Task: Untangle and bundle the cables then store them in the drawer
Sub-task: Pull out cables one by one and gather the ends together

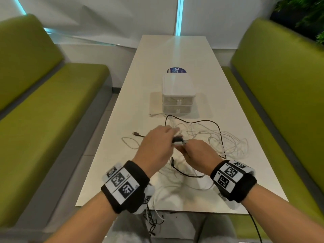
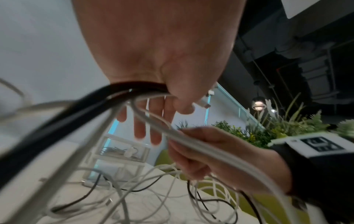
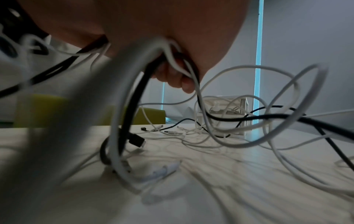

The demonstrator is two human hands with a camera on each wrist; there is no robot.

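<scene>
Both wrists, strapped in black bands with printed markers, sit closest to view, and just past them the left hand (image 1: pixel 158 142) and right hand (image 1: pixel 197 153) meet over the near half of the tabletop (image 1: pixel 245 172). From the left wrist view, the left hand has its thumb pressed down on a gathered run of black and white strands while its other fingers (image 2: pixel 155 121) stay fairly straight, so it pinches rather than fists. The right hand has its fingers curled round several white strands and a black one (the right wrist view shows them looping out from under the palm). Most of the cables (image 1: pixel 228 141) lie loose in a tangle, spread from between the hands out to the person's right and toward the far end, with a black cable (image 1: pixel 217 127) arcing over the white ones and one dark plug (image 1: pixel 135 133) lying off to the left. Some strands hang over the near edge. Straight ahead of the hands, well beyond the tangle, stands the small white drawer unit (image 1: pixel 178 95), its drawers appearing closed. As I read it, the untangling is at an early stage: the slack runs mainly rightward, so the right hand is better placed to draw it in while the left anchors the bundle.
</scene>
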